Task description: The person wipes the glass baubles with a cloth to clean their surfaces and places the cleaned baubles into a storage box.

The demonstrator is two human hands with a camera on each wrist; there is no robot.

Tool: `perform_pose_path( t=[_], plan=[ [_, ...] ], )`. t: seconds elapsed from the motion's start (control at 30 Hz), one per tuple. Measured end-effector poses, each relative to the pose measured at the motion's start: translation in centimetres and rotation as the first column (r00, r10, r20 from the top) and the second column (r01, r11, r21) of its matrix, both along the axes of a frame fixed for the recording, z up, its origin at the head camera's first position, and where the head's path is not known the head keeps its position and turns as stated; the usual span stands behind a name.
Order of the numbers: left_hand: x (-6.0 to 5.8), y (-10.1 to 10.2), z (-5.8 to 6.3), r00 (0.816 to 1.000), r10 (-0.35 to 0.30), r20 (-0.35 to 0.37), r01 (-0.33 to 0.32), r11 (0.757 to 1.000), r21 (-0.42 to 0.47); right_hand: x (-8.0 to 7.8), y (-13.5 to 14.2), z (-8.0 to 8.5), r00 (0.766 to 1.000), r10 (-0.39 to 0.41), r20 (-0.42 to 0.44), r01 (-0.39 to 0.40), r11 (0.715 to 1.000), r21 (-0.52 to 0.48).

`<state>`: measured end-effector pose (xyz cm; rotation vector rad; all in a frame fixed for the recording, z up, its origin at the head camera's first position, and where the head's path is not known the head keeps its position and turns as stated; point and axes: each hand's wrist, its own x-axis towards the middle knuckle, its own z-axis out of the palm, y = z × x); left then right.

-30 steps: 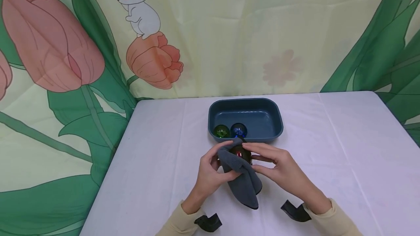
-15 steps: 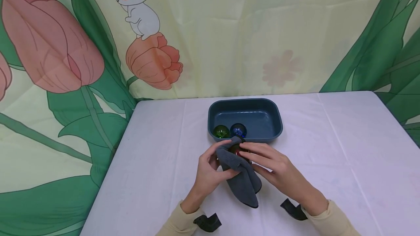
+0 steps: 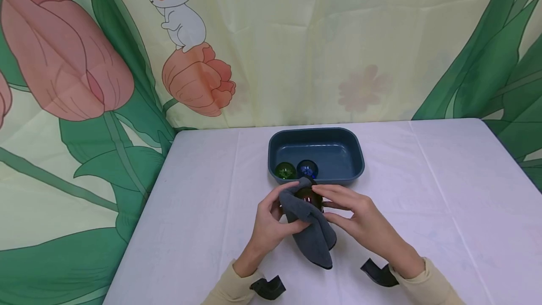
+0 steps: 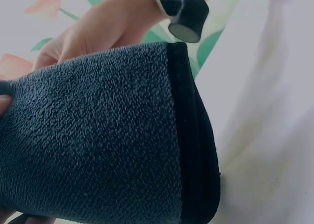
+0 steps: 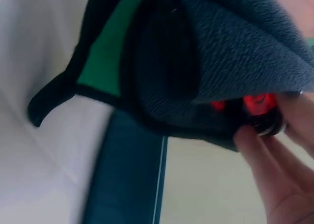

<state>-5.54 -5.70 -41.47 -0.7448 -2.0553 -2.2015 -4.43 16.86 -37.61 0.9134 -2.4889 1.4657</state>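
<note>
Between my hands is a dark red glass ball (image 3: pixel 310 196), partly wrapped in a grey-blue cloth (image 3: pixel 311 244) with black edging. My left hand (image 3: pixel 271 222) grips the cloth from the left, thumb in front, and presses it round the ball. On the right, the fingertips and thumb of my right hand (image 3: pixel 360 213) hold the ball's bare side. In the right wrist view a red gleam of the ball (image 5: pixel 260 105) shows under the cloth (image 5: pixel 245 52). Folded cloth (image 4: pixel 98 135) fills most of the left wrist view and hides the ball there.
Just beyond the hands stands a dark blue rectangular tray (image 3: pixel 359 169). A green glass ball (image 3: pixel 285 171) and a blue glass ball (image 3: pixel 307 168) lie side by side at its near left. White cloth covers the table (image 3: pixel 199 211); a printed curtain (image 3: pixel 288 60) hangs behind.
My right fingers bent in over the ball half a second ago and now lie back on its right side. The ball's red glint has darkened. The left hand keeps its grip.
</note>
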Motion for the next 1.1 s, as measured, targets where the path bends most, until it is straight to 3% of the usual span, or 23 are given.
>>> perform_pose_path(
  t=[0.1, 0.2, 0.4, 0.57, 0.83, 1.0, 1.1],
  plan=[
    [-0.06, 0.02, -0.05, 1.000, 0.000, -0.004, 0.000, 1.000, 0.003, 0.00, 0.07, 0.05, 1.000, -0.011, -0.028, 0.013, 0.999, 0.044],
    [-0.11, 0.03, 0.02, 1.000, 0.000, -0.007, 0.000, 1.000, 0.013, 0.04, 0.22, 0.11, 0.992, -0.017, -0.124, 0.031, 0.993, 0.111],
    [-0.07, 0.04, 0.16, 1.000, 0.009, 0.013, -0.010, 1.000, 0.019, -0.06, 0.34, 0.15, 0.931, 0.043, -0.364, 0.022, 0.985, 0.172],
    [-0.03, -0.04, 0.22, 1.000, 0.008, 0.006, -0.008, 1.000, 0.023, -0.22, 0.13, 0.05, 0.906, 0.077, -0.417, -0.019, 0.990, 0.141],
    [0.12, -0.12, 0.26, 1.000, -0.016, -0.005, 0.016, 0.999, 0.029, -0.32, 0.12, -0.07, 0.909, 0.079, -0.409, -0.032, 0.992, 0.122],
    [0.06, -0.07, 0.09, 1.000, -0.009, -0.008, 0.009, 1.000, 0.022, 0.01, -0.13, 0.13, 0.974, 0.014, -0.226, -0.002, 0.998, 0.056],
    [0.01, -0.05, 0.00, 1.000, -0.007, -0.010, 0.007, 1.000, 0.015, 0.19, -0.36, 0.28, 0.994, -0.035, -0.105, 0.035, 0.999, 0.000]
  ],
)
